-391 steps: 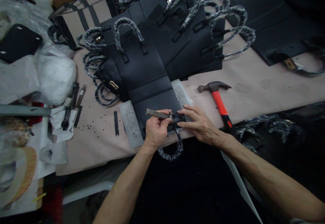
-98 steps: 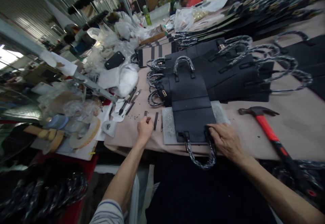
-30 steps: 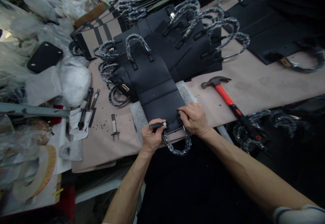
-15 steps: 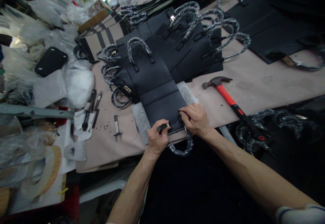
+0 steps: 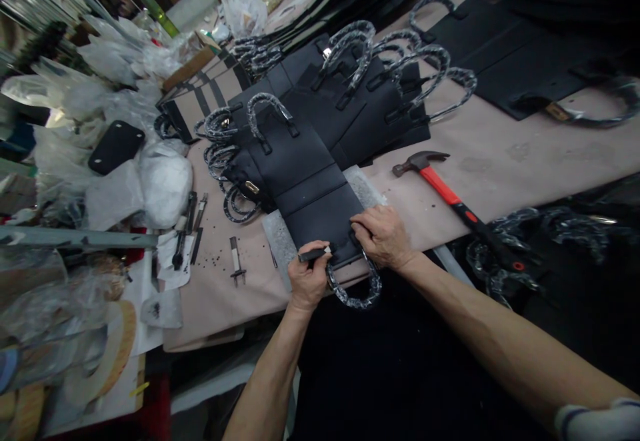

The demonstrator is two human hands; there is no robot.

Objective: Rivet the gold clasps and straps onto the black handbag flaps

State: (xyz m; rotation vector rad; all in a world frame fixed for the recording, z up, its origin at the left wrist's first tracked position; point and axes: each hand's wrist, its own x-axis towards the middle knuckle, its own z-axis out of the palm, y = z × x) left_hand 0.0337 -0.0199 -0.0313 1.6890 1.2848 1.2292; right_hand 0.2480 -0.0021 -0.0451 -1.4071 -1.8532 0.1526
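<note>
A black bag panel [image 5: 315, 191] lies over a grey stone slab [image 5: 281, 238], its near edge toward me. From that edge a plastic-wrapped handle [image 5: 357, 302] loops down toward my body. My left hand [image 5: 307, 281] is closed around a short, dark, stick-like tool [image 5: 313, 254] with a pale end, held close to the panel's near left corner. Pinched at the right end of the handle, where it meets the panel, is my right hand [image 5: 384, 236]. My fingers hide the joint there.
A red-and-black claw hammer [image 5: 445, 191] lies right of the slab. On the left are a pronged punch [image 5: 236, 261], more slim tools [image 5: 187, 228] and plastic bags [image 5: 165, 184]. More black panels with wrapped handles [image 5: 350, 54] pile up behind. The table's front edge runs close to me.
The view has shifted slightly. In my left hand the dark tool has tipped over, and more of its length and pale end now show. My right hand keeps its grip at the handle.
</note>
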